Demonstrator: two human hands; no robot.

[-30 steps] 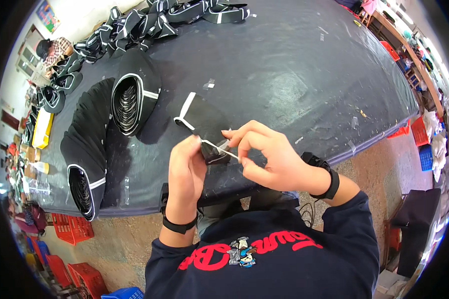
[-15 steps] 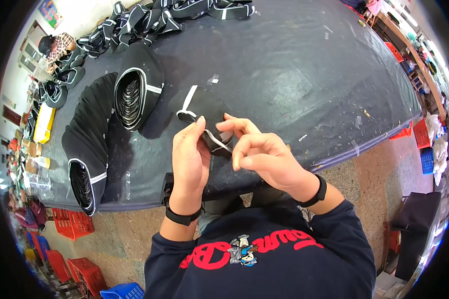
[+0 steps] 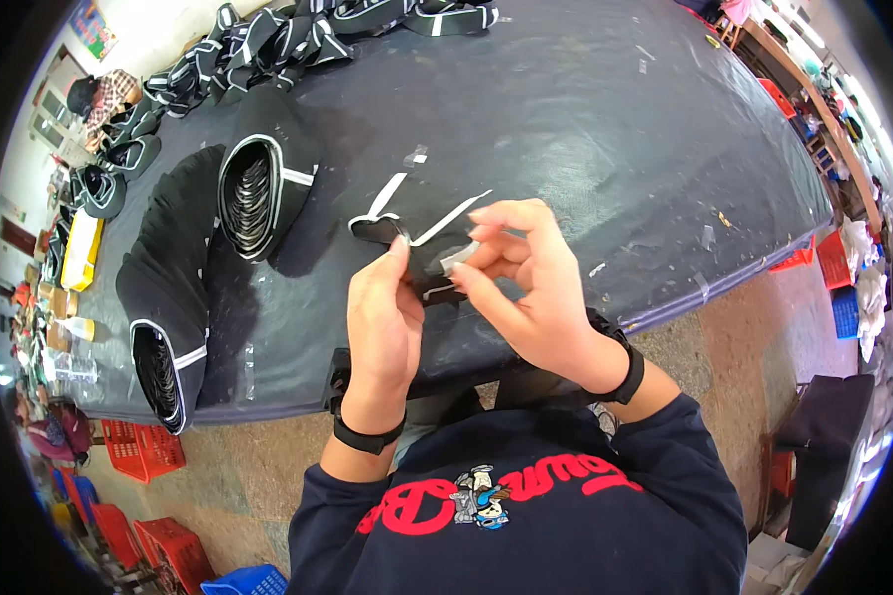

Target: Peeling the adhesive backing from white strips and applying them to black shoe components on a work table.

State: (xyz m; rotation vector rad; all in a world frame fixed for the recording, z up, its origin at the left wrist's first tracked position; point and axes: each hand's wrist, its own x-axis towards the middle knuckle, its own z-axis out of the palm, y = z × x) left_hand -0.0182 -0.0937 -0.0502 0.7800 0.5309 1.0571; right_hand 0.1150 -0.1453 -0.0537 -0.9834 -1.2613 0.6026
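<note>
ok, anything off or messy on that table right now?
Nothing damaged or spilled. Small pale scraps lie scattered over the dark table, likely trimmings. The left hand and right hand both hold a black piece with white strips. Stacked black pieces and the pile at the far edge look loose but ordinary.

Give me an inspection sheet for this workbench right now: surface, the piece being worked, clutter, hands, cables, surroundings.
Surface: dark table, with small pale scraps on it.
Job's things: black strap piece with white edging, held above the table's near edge.
Clutter: two rolled stacks of black pieces at left; strap heap at the far edge.
Hands: left hand and right hand both pinch the piece.
Cables: nothing seen.
Surroundings: red crates on the floor, lower left.
</note>
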